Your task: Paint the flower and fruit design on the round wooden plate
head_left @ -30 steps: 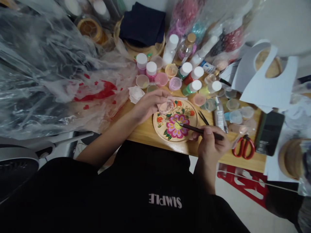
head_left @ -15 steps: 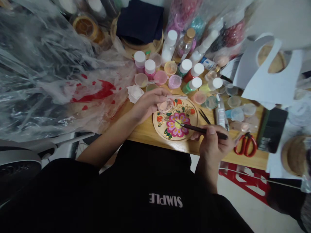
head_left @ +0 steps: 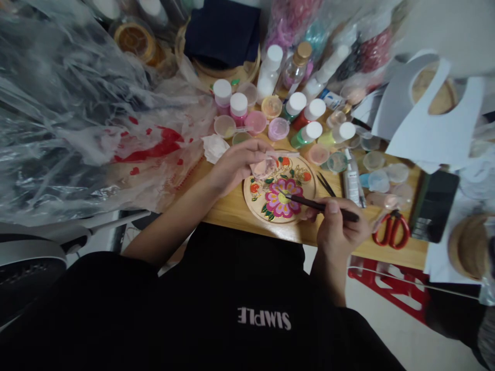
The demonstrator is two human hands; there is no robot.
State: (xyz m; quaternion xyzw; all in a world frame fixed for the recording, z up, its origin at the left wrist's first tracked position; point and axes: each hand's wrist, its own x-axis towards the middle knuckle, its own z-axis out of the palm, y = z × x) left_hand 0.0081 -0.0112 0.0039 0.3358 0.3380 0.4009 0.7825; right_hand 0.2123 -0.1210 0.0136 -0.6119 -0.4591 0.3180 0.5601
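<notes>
Well, from my end of the feed, I have the round wooden disc (head_left: 284,183) as my landmark, lying on the surface (head_left: 228,211) right in front of the person, its flower (head_left: 282,206) facing up. My left hand (head_left: 240,159) is over the disc's far left edge, thumb and fingers pinching a small clear cup (head_left: 266,167) with something pale pink inside; I can't tell whether the cup touches the wood. My right hand (head_left: 338,224), at the disc's right rim, pinches a slim dark-handled tool (head_left: 307,202), whose thin tip points in at the flower's yellow centre. Contact there is too fine for me to make out.

I'd judge the disc stiff and fairly light, liable to slide if nudged, so I'd grip it by the bare rim and keep off the glossy colour, which could be tacky. The cup looks feather-light, thin and squeezable: best pinched gently by its upper wall and kept level. The tool should feel rigid, its tip delicate, so I'd hold the handle's middle.

Just right of the disc lie black tweezers (head_left: 326,184); farther right, a white tube (head_left: 351,180) and red-handled scissors (head_left: 391,230). White-capped bottles (head_left: 311,135) stand beyond it.
</notes>
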